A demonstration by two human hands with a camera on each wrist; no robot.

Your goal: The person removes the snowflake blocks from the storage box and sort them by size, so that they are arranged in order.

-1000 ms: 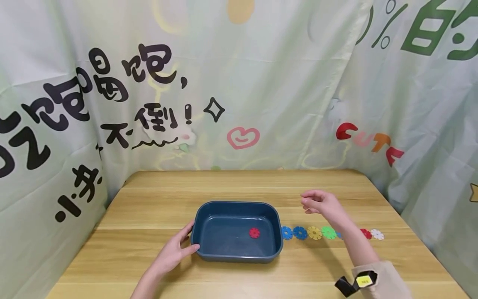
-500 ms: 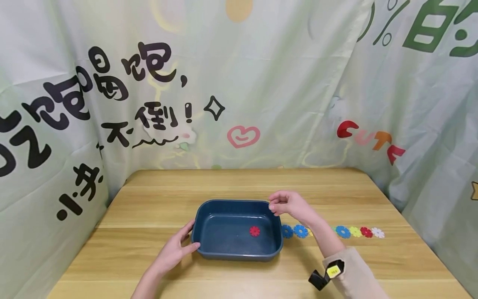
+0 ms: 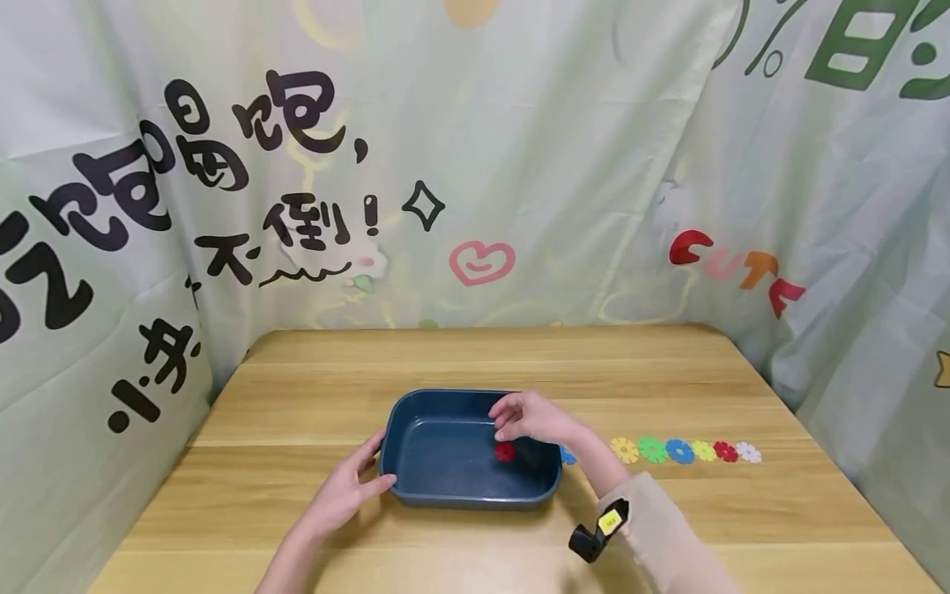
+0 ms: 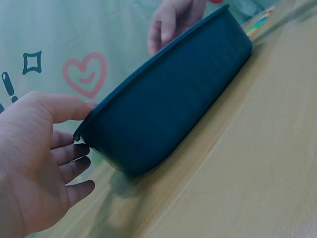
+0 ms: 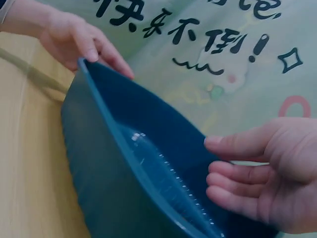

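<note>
A dark blue plastic tub (image 3: 434, 462) stands on the table, with a red flower-shaped disc (image 3: 505, 451) inside on its floor. My left hand (image 3: 337, 491) holds the tub's left end, thumb over the rim and fingers along the outer wall; the left wrist view shows the thumb (image 4: 69, 108) on the rim. Over the tub's right part hovers my right hand (image 3: 538, 419), fingers loosely bent. The right wrist view shows nothing between its thumb and fingers (image 5: 237, 183). To the tub's right, a row of coloured flower discs (image 3: 652, 450) lies flat, partly hidden by my right forearm.
The row runs from a blue disc (image 3: 567, 454) near the tub to a white disc (image 3: 752, 452). The wooden table (image 3: 312, 388) ends at printed curtains (image 3: 557, 165) at the back and sides. A black wrist device (image 3: 599, 528) sits on my right sleeve.
My right hand has moved left from above the disc row to over the tub. My left hand and the tub stay in place. The red disc remains in the tub.
</note>
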